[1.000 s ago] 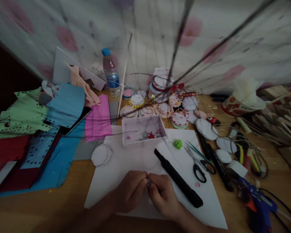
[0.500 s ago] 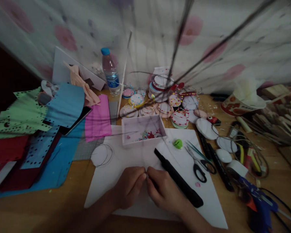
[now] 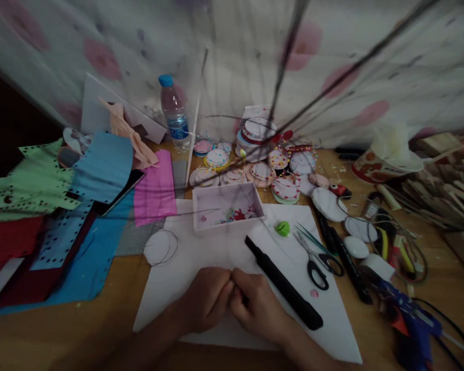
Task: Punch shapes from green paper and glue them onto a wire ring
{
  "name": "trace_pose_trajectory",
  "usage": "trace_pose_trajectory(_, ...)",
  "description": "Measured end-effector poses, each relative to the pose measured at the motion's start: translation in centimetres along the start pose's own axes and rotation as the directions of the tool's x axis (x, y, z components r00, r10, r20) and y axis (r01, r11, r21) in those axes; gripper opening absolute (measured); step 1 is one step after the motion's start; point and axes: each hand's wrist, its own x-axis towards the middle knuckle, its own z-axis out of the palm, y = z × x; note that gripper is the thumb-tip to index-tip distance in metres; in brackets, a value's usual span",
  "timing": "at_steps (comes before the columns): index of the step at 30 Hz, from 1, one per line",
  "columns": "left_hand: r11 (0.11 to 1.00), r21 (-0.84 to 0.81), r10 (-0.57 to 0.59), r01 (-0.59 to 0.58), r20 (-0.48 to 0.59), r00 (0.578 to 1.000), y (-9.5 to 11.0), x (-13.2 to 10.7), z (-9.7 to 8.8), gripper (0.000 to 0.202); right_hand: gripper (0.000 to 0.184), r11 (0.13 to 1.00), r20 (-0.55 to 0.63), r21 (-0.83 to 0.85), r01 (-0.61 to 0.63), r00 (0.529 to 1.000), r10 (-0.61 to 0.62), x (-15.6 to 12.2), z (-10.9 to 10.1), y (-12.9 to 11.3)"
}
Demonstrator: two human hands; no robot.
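My left hand [image 3: 210, 298] and my right hand [image 3: 255, 304] meet above the white sheet [image 3: 185, 257], fingertips touching. Both are closed in a pinch; whatever lies between the fingers is too small or hidden to make out. Just right of my right hand a black tool with a long handle [image 3: 284, 283] lies slanted on the sheet. Beyond the hands stands a pale open box [image 3: 228, 224] with small red, pink and green bits inside. A white disc with a thin wire ring [image 3: 160, 247] lies at the sheet's left edge.
Scissors [image 3: 317, 260], tweezers [image 3: 313, 237] and a green lump [image 3: 282, 228] lie to the right. A blue glue gun [image 3: 413, 319] sits near the right edge. Small decorated hats [image 3: 261, 174], a water bottle [image 3: 174, 113] and coloured felt sheets [image 3: 102, 167] line the back and left.
My two hands have come slightly closer, and their fingertips now press together where a small gap showed before. The objects on the table stay in place; the view has shifted slightly.
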Motion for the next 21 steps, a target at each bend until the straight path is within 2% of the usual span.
trace_pose_trajectory(10,0.998,-0.043,-0.048,0.048,-0.015,0.999,0.3,-0.7,-0.3,0.027,0.017,0.987,0.042,0.159,-0.013,0.999,0.007,0.3,-0.7,-0.5)
trace_pose_trajectory(15,0.990,-0.086,-0.117,0.113,-0.053,0.992,1.2,-0.8,-0.4,0.036,0.024,0.961,0.126,0.275,-0.018,0.992,-0.018,0.3,-1.5,-0.8)
trace_pose_trajectory(18,0.994,-0.077,-0.084,0.082,-0.020,0.996,1.4,-0.3,-0.8,0.045,0.027,0.955,0.148,0.294,-0.030,0.989,-0.015,0.3,-1.7,-1.0)
trace_pose_trajectory(21,0.999,-0.033,-0.031,0.030,-0.007,1.000,1.0,0.2,-1.2,0.040,0.023,0.962,0.139,0.273,-0.031,0.990,-0.008,0.4,-1.6,-1.0)
